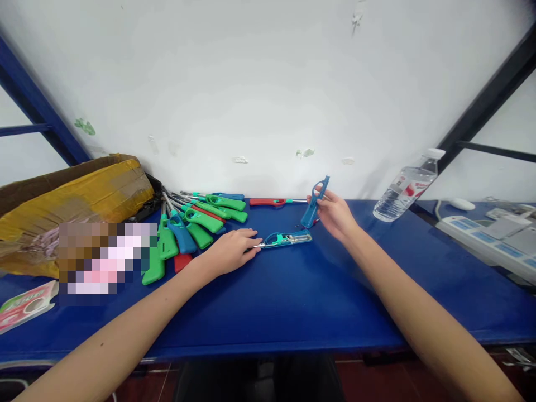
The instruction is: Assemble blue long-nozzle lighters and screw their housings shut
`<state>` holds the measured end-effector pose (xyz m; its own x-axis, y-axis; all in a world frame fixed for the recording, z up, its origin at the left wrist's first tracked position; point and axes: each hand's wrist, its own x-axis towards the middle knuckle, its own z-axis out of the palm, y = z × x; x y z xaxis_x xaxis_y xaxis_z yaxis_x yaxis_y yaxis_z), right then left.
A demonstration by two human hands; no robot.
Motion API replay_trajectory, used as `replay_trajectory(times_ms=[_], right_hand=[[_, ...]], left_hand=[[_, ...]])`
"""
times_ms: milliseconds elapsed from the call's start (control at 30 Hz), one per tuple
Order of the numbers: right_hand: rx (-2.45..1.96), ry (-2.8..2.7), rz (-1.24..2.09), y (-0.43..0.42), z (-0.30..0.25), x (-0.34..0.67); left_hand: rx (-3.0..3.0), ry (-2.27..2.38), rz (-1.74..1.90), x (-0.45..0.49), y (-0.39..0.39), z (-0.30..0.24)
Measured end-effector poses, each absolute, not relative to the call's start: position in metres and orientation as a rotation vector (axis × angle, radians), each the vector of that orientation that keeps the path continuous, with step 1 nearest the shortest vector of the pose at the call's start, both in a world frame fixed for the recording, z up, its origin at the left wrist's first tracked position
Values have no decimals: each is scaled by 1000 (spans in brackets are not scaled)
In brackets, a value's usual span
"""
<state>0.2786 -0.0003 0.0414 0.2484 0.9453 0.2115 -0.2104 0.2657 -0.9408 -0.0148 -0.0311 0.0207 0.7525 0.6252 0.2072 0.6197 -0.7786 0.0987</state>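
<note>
My right hand (335, 214) is closed on a blue half shell (314, 206) of a utility lighter, held upright just above the table. Below it lies an opened blue utility lighter (291, 239), its clear fuel tank and green inner parts exposed. My left hand (237, 249) lies over that lighter's metal tube, thumb and fingers closed around it, palm down. Behind the shell shows a thin tool with a red part (317, 221), mostly hidden. A red utility lighter (268, 202) lies along the wall.
Several green, blue and red lighters (203, 220) are heaped left of my left hand. Farther left stands a taped cardboard box (96, 195), near a blurred-out patch. A water bottle (408, 187) leans at the right. Beyond it is a white power strip (481, 240). A white wall backs the blue table (293, 307).
</note>
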Motion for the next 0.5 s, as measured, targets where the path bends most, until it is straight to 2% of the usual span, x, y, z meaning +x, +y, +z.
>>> replay_trajectory(times_ms=[233,367,500], right_hand=[[-1112,-1613,637,16,51,270],[-1303,-2103,271,38,46,252],[-1354,-2199,206,52,35,240]], left_hand=[[2934,1011,434,-14,-33,21],[2936,1060,464,-12,-35,21],[2920,1086,650,-11,-34,18]])
